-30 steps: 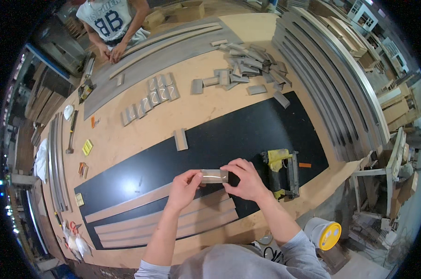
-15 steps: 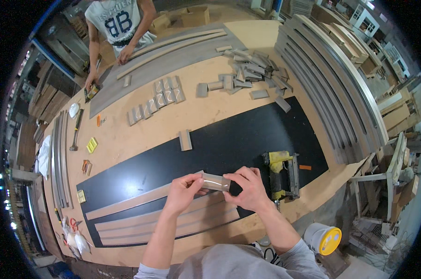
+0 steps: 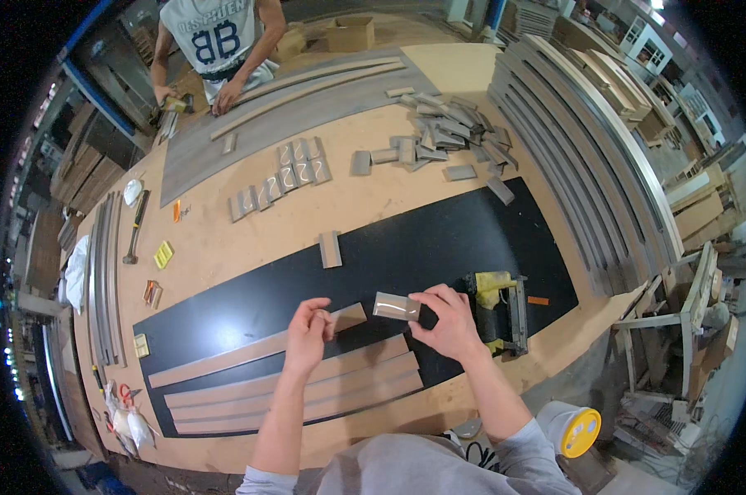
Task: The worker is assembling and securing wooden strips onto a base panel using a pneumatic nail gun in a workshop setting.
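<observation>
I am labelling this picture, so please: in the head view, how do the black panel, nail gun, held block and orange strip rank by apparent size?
1. Black panel
2. Nail gun
3. Held block
4. Orange strip

The small grey-brown block (image 3: 395, 301) (glossy streak (image 3: 398, 308) along its face) is held over the black panel (image 3: 439, 239).

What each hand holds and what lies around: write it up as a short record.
Right hand: grips small block with glossy wavy streak
Left hand: loosely curled, holding nothing visible, by the long strip; contact unclear
On black panel: long strip, other strips, yellow-and-black nail gun
Beyond panel: streaked blocks in rows, loose pile of blocks
Opposite: co-worker
</observation>
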Motion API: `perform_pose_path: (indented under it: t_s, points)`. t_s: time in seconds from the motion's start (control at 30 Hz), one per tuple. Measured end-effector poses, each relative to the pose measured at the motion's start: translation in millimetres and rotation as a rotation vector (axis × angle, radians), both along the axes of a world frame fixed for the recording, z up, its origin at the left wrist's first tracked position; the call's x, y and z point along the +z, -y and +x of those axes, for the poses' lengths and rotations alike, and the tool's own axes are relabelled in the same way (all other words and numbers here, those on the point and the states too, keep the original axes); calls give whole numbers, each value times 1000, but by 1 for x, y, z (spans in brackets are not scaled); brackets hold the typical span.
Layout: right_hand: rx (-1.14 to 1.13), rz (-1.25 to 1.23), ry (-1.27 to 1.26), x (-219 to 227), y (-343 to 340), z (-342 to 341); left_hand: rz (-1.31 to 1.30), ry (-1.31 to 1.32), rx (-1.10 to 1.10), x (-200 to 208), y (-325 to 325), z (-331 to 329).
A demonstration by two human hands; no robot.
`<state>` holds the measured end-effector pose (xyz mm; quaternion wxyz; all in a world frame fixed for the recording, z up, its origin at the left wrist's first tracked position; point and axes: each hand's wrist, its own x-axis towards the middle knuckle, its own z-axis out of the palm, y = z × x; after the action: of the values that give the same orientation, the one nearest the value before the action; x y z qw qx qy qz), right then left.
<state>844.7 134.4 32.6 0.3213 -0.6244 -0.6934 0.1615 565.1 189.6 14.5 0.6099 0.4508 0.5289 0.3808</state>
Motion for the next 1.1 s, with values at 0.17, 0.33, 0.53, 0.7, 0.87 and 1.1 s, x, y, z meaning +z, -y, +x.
perform_pose_path:
  t_s: [0.17,0.33,0.53,0.7,0.87,1.1]
  points:
    - [-10,-121,50,-31,-6,12,-74,40,89,-8,-14,-17]
    - [19,-203,131,-42,-14,14,420,-844,-298,6,-9,-8]
    - [56,-213,118,-44,-24,15,532,-1057,-497,-10,-6,-4]
    - [152,-257,107,-43,-28,12,482,-871,-567,5,-6,19]
    - [208,-227,77,-42,-28,9,531,-778,-585,-2,-7,48]
    - [219,-237,58,-45,-30,18,557,-817,-617,-9,-8,57]
